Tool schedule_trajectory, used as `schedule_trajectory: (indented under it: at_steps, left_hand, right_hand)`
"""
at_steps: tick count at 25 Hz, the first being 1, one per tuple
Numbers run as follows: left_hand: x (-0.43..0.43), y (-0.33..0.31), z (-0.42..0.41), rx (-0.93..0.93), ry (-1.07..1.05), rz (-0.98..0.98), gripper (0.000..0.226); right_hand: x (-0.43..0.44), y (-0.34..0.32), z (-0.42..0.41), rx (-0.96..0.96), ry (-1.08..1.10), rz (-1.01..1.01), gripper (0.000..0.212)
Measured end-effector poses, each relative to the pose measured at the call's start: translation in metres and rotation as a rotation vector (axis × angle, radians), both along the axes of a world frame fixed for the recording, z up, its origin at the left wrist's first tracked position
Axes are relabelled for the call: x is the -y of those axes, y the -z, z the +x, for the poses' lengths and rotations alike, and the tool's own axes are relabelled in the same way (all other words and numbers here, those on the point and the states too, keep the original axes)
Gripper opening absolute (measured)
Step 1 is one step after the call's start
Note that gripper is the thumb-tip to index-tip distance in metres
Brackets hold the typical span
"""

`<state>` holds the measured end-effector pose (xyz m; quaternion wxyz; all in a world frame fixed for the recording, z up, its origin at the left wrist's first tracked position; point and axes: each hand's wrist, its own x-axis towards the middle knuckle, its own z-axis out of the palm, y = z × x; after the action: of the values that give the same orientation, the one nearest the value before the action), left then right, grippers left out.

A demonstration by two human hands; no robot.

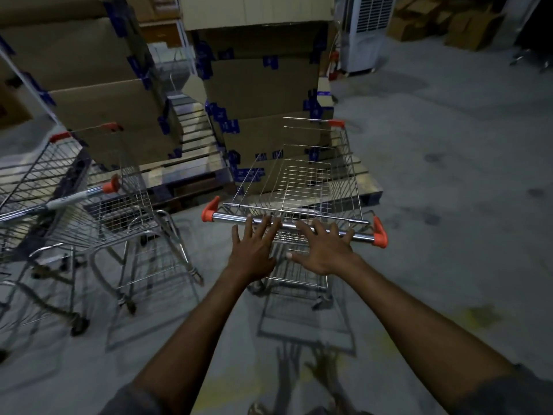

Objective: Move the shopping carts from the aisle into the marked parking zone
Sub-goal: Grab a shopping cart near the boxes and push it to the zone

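The shopping cart (299,187) in hand stands on the concrete floor (449,175), its empty wire basket pointing at a pallet (359,187) stacked with taped cardboard boxes (263,85). Its nose is close against that stack. Its chrome handle bar (287,225), capped in orange at both ends, runs across the view in front of the person.

The left hand (254,250) and right hand (324,250) are both at the bar, side by side near its middle. The fingers (270,224) are spread wide and laid flat over the bar, not curled around it. No grip is closed. This reads as either a reach to take hold or a flat-palmed push; which one cannot be told.

A second cart (74,205) sits well to the left, angled away, apparently nested with another; its handle (77,197) is untouched.

Faint yellow marks (481,314) show on the floor near the person's feet. Whether they bound the parking zone is uncertain.

Judgement: the cart is not confirmed as parked. With the boxes directly ahead, a pull back or a turn is likely needed, and that calls for a closed grip.
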<state>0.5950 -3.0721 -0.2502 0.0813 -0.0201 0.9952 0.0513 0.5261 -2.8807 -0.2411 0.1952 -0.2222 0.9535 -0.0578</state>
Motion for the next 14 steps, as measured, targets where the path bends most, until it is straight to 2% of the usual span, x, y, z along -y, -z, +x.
schedule_trajectory:
  at_steps: [4,6,8,11,14]
  left_hand:
    - [-0.016,-0.010,-0.015,-0.141,0.032,-0.037,0.075]
    - [-0.026,-0.005,-0.018,-0.170,0.045,-0.011,0.066]
    - [-0.037,-0.001,-0.020,-0.135,0.095,0.017,0.066]
    - [-0.061,0.000,-0.030,-0.040,0.246,-0.011,0.074]
    - [-0.086,0.003,-0.037,0.002,0.328,0.005,0.071]
  right_hand:
    - [-0.018,0.004,-0.015,-0.074,-0.006,0.044,0.091]
    - [-0.033,0.007,-0.024,-0.110,0.019,0.030,0.080]
    - [-0.052,0.011,-0.031,-0.154,0.052,0.017,0.067]
    - [-0.086,0.009,-0.037,-0.169,0.118,0.112,0.052]
    - [-0.111,-0.003,-0.035,-0.166,0.205,0.233,0.049]
